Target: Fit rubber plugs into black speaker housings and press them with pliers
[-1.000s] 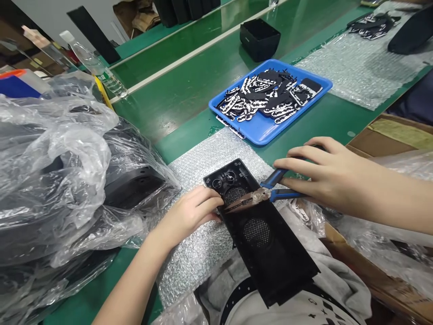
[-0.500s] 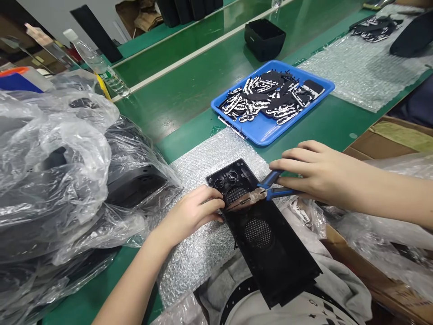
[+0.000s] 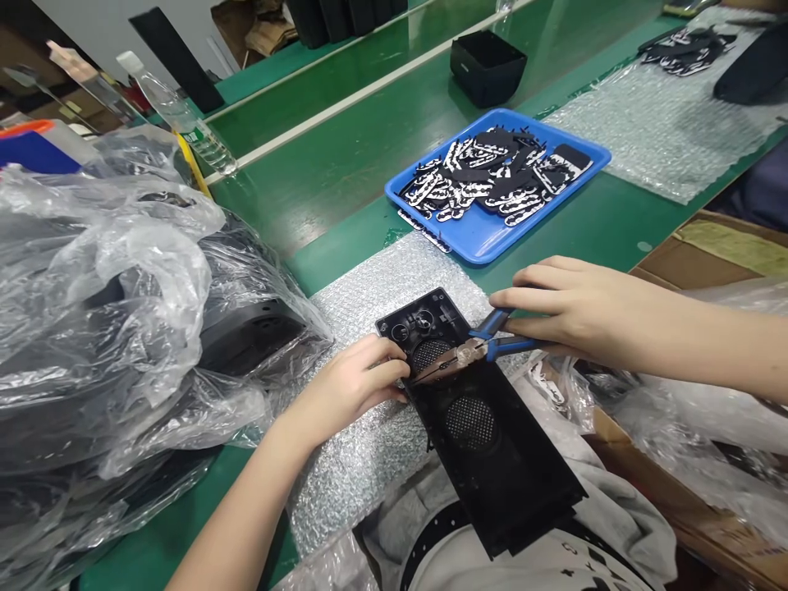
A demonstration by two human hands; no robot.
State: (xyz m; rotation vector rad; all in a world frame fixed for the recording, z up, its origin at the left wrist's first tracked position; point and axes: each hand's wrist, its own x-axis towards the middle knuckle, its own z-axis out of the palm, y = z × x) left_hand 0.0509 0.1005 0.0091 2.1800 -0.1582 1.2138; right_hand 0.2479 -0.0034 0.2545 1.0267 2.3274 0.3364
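Note:
A long black plastic housing (image 3: 523, 443) with round mesh grilles slants from the bubble wrap (image 3: 345, 287) towards my lap. My left hand (image 3: 357, 377) grips its left edge near the upper grille, fingertips partly hidden against the rim. In my right hand (image 3: 547, 304) are long-nose pliers (image 3: 461, 357) with blue and black handles, the fingers wrapped round the grips. Their jaws reach across the housing beside the upper grille, with the tips at the left edge close to my left fingers. Whether the jaws hold anything is too small to tell.
Beyond the housing lies a blue tray (image 3: 486, 246) heaped with black and white parts. A black box (image 3: 489, 70) stands behind it. Plastic-wrapped black units (image 3: 246, 328) crowd the left, near a water bottle (image 3: 203, 139). A cardboard box (image 3: 652, 492) sits at right.
The black box at the back has shifted slightly right, and a dark piece at the far right has moved. My hands, the pliers and the housing stay almost in place.

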